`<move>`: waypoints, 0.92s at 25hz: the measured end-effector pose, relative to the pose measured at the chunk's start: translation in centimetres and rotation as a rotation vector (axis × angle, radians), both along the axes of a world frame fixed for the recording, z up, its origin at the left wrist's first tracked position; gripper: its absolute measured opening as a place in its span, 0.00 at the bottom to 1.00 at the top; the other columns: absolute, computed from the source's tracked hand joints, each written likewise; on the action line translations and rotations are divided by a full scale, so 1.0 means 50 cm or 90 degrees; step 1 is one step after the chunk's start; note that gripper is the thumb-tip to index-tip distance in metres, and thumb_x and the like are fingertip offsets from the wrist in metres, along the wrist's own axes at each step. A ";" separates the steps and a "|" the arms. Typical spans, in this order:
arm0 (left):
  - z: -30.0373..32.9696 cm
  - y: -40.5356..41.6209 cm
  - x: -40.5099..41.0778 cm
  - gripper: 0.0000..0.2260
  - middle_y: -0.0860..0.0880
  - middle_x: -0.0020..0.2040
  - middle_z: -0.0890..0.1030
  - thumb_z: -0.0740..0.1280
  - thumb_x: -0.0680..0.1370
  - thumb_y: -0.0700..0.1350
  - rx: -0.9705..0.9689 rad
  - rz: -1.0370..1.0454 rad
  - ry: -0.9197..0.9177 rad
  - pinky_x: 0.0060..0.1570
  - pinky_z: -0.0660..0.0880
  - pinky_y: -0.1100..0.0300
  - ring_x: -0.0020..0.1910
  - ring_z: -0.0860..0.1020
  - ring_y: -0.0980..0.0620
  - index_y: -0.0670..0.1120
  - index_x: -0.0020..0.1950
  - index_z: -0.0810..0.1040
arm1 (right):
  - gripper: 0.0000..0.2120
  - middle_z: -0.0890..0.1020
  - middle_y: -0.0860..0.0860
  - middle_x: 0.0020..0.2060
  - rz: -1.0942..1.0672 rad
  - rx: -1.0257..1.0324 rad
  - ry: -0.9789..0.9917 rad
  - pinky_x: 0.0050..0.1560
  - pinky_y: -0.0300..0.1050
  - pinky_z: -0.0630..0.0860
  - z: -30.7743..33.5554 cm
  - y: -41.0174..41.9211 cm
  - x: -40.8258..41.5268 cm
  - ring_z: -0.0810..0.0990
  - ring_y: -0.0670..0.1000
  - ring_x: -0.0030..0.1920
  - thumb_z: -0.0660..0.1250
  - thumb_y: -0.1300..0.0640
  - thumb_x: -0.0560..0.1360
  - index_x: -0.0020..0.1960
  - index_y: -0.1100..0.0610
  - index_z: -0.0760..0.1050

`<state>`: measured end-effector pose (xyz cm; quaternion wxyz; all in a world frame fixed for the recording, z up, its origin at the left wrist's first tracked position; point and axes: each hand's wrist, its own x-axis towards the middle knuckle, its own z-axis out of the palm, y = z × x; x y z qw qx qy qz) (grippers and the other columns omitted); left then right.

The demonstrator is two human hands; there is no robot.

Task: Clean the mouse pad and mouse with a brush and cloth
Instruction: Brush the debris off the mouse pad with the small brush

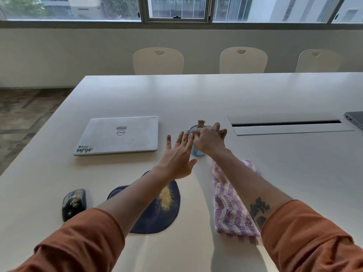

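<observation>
I reach both arms out over the table [255, 91] toward the blue mesh cup [196, 152] that stands just past my hands, because the brush [201, 123] sits upright in it with its top poking above the rim. My right hand [210, 139] is at the cup's mouth, fingers bent around the brush handle, though blur keeps me from telling whether I truly have hold of it. My left hand [177, 156] is released, fingers spread and straight beside the cup, I judge to steady it. The mouse pad [157, 218] lies near me under my left forearm with yellowish crumbs scattered on it, and the mouse [74, 204], also dusted, rests just to its left. The purple striped cloth [231, 211] lies folded under my right forearm, handy for later. A closed white laptop [119, 135] sits left of the cup. The tabletop is smooth and pale, with a cable slot [286, 123]; chairs [158, 60] and windows [176, 8] stand beyond.
</observation>
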<state>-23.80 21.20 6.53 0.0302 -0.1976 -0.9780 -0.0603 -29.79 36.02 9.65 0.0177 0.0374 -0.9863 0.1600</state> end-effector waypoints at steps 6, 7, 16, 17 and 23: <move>0.001 0.001 -0.009 0.41 0.47 0.86 0.41 0.61 0.84 0.58 -0.008 -0.003 -0.008 0.77 0.41 0.28 0.83 0.37 0.44 0.45 0.85 0.37 | 0.16 0.85 0.57 0.55 0.021 -0.041 -0.012 0.69 0.55 0.61 0.018 -0.005 -0.006 0.71 0.60 0.65 0.59 0.57 0.83 0.56 0.59 0.85; 0.001 0.000 -0.009 0.41 0.47 0.86 0.41 0.61 0.84 0.57 -0.010 -0.003 -0.007 0.77 0.41 0.27 0.84 0.37 0.44 0.45 0.85 0.37 | 0.15 0.85 0.57 0.53 0.012 -0.059 -0.002 0.67 0.55 0.62 0.014 -0.005 -0.009 0.71 0.61 0.65 0.60 0.56 0.83 0.54 0.59 0.85; 0.017 -0.032 0.027 0.42 0.44 0.86 0.42 0.63 0.83 0.58 0.000 0.013 0.032 0.77 0.42 0.27 0.84 0.39 0.45 0.42 0.85 0.42 | 0.14 0.84 0.57 0.53 -0.046 -0.143 0.241 0.52 0.54 0.65 0.050 0.009 -0.012 0.77 0.62 0.59 0.64 0.66 0.77 0.58 0.56 0.84; 0.021 -0.042 0.037 0.42 0.44 0.86 0.43 0.64 0.83 0.57 0.010 0.016 0.039 0.77 0.42 0.27 0.84 0.39 0.45 0.42 0.85 0.43 | 0.18 0.85 0.56 0.53 -0.042 -0.143 0.284 0.50 0.53 0.63 0.065 0.013 -0.006 0.77 0.62 0.58 0.63 0.68 0.74 0.58 0.56 0.84; 0.025 -0.140 0.130 0.40 0.45 0.86 0.46 0.66 0.82 0.55 0.081 0.048 0.076 0.79 0.43 0.32 0.84 0.40 0.46 0.42 0.86 0.48 | 0.19 0.83 0.46 0.51 -0.001 -0.214 0.402 0.50 0.48 0.62 0.120 0.010 0.033 0.80 0.53 0.53 0.76 0.66 0.68 0.56 0.50 0.81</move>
